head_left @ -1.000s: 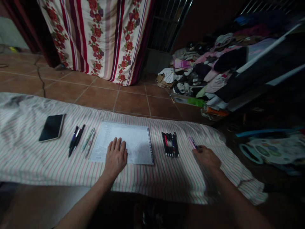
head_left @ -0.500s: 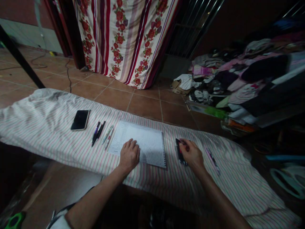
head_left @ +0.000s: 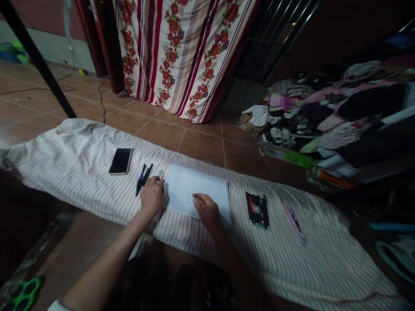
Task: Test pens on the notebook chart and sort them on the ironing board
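My left hand (head_left: 152, 193) is at the left edge of a spiral notebook (head_left: 184, 175), its fingers bent over a light-coloured pen (head_left: 160, 173) whose end shows past them. My right hand (head_left: 207, 209) is above the notebook page, fingers curled together; whether anything sits in them I cannot make out. Several dark pens (head_left: 142, 179) lie just left of my left hand. Right of the notebook, a row of black pens (head_left: 257, 210), one with a red part, lies side by side. A pink and dark pen (head_left: 295, 224) rests farther right.
A phone (head_left: 120, 161) lies on the striped cloth (head_left: 81, 172) at the left. Beyond, a floral curtain (head_left: 171, 65) hangs over the tiled floor (head_left: 201, 144). Clothes (head_left: 324, 103) are heaped at the right. A dark pole (head_left: 42, 65) slants down at the left.
My left hand has moved left from the notebook page to the light-coloured pens. My right hand has left the black pens and come left over the notebook. The view has shifted slightly.
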Motion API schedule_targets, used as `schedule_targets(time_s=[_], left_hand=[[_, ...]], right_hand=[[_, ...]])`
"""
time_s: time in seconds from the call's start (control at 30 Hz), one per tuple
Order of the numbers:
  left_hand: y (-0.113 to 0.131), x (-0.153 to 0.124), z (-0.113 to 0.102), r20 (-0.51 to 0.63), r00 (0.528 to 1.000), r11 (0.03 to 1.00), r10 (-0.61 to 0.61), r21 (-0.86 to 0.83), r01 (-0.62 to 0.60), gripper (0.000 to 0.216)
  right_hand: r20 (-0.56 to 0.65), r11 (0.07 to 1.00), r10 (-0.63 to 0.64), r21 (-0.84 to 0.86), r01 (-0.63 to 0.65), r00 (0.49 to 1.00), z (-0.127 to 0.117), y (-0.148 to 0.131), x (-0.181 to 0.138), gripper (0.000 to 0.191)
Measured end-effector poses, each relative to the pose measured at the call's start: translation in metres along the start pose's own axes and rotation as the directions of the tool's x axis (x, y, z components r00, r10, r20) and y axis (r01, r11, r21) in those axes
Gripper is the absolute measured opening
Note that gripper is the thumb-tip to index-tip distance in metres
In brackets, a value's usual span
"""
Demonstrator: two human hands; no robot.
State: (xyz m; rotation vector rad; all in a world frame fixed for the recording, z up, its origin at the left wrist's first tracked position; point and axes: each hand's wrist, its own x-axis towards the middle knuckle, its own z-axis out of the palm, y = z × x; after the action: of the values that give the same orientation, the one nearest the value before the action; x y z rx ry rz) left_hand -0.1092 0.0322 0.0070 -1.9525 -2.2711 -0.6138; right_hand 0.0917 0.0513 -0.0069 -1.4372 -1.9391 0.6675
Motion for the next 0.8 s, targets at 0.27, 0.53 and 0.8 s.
schedule_targets(time_s=[0.27,0.53,0.8], left_hand=[[-0.038,0.0,-0.004,0.11,0.976,0.977,-0.186,0.126,0.172,0.033],[-0.046,0.003,0.001,0.13,0.942,0.94,-0.308,0.192,0.281,0.033],[-0.045,0.005,-0.004,0.225,0.923,0.941,-0.312,0.208,0.267,0.034]], right_hand=[[-0.009,0.992,0.025,0.126,-0.023,1.0,0.007,-0.031,-0.014,0.023],[0.033,0.983,0.064,0.169,-0.068,0.997,0.0,-0.035,-0.026,0.024],[0.028,0.98,0.064,0.186,-0.068,0.998,0.005,-0.032,-0.028,0.022]])
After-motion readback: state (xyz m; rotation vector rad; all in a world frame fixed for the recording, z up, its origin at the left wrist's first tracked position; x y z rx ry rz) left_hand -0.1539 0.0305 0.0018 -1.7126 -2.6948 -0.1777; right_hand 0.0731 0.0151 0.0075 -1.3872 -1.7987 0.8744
